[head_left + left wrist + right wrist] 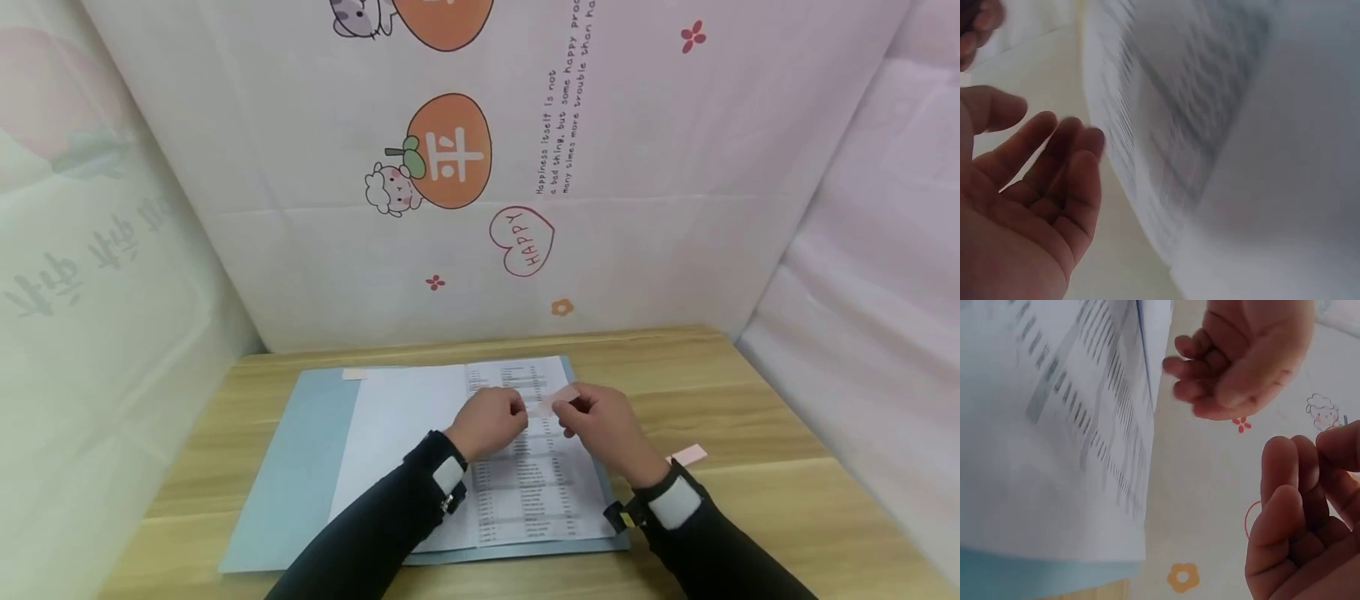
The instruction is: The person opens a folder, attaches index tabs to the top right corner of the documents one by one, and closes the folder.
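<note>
Pinching a slim pale-pink strip (pixel 566 395) between thumb and fingers of the right hand (pixel 607 425), near the top right corner of an open light-blue folder (pixel 300 467). Hovering with the left hand (pixel 491 421) over printed white paper (pixel 532 504), fingers loosely bent, apart from the thumb.

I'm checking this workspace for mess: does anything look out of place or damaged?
Nothing looks spilled or damaged. One pale pink strip lies askew on the wooden table by the right hand, off the blue folder, so it may be stray.
</note>
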{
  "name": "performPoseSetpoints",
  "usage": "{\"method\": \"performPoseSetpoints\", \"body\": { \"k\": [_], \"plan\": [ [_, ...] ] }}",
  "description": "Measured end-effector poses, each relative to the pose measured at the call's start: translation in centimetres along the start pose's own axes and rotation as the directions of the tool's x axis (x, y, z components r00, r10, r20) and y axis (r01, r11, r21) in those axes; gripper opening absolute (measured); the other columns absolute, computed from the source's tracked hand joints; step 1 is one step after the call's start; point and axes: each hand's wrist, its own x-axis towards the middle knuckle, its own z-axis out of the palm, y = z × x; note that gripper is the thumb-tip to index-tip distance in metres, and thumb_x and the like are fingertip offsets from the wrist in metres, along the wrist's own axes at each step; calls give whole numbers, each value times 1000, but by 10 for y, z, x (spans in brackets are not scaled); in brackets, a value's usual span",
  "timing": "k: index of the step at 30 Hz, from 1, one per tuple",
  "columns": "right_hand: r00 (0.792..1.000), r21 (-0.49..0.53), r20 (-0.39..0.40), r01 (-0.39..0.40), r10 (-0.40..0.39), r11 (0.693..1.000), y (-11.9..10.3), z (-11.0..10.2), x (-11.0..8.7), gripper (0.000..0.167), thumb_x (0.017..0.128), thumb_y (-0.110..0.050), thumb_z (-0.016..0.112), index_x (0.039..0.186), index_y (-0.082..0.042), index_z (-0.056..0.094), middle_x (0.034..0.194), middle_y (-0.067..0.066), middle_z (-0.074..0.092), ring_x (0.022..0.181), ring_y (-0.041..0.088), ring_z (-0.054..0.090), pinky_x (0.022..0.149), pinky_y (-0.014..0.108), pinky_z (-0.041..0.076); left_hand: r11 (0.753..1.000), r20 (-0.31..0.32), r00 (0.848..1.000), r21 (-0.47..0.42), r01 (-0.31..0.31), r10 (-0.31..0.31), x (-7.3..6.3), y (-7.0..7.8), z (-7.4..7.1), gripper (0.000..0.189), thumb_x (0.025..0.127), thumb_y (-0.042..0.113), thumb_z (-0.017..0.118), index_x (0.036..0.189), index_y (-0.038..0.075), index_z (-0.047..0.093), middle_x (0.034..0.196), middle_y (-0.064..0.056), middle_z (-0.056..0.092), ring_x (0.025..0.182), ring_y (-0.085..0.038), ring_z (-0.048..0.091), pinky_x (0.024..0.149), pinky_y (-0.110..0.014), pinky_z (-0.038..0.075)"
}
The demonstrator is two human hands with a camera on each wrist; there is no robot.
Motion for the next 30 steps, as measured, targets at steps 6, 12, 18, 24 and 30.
{"method": "performPoseSetpoints", "body": {
  "k": [6,12,18,24,30],
  "plan": [
    [998,-42,-6,-70,70,997,16,-10,9,22,98,-28,65,98,-7,72,76,6,62,69,21,62,62,35,50,867,119,992,492,-86,31,35,-5,17,43,95,32,63,134,14,63,137,-6,57,128,-21,50,102,-42,42],
    [991,-97,12,-131,133,987,32,-13,21,26,99,-29,63,100,-4,72,78,6,63,69,23,62,59,34,48,799,191,981,595,-91,-30,59,-15,38,69,90,60,63,148,26,50,156,-3,36,141,-33,32,110,-48,31],
    [983,-120,43,-173,179,978,40,-12,39,29,100,-29,60,101,-3,72,84,10,66,70,22,62,57,34,45,796,215,975,599,-81,-62,63,-20,41,71,85,66,65,144,28,53,144,-2,48,118,-33,51,97,-51,41],
    [958,-31,34,-283,284,959,57,-7,70,32,100,-31,59,110,-3,71,99,12,67,78,24,67,65,35,49,799,237,968,596,-79,-80,66,-11,31,74,78,67,72,142,34,55,146,0,47,117,-32,51,101,-52,37],
    [921,112,-13,-385,388,916,75,5,92,32,99,-28,63,111,1,70,101,15,68,82,25,68,67,33,53,783,230,973,609,-126,-23,78,-15,37,67,79,68,71,138,38,59,143,1,50,118,-27,51,104,-48,37]
  ]
}}
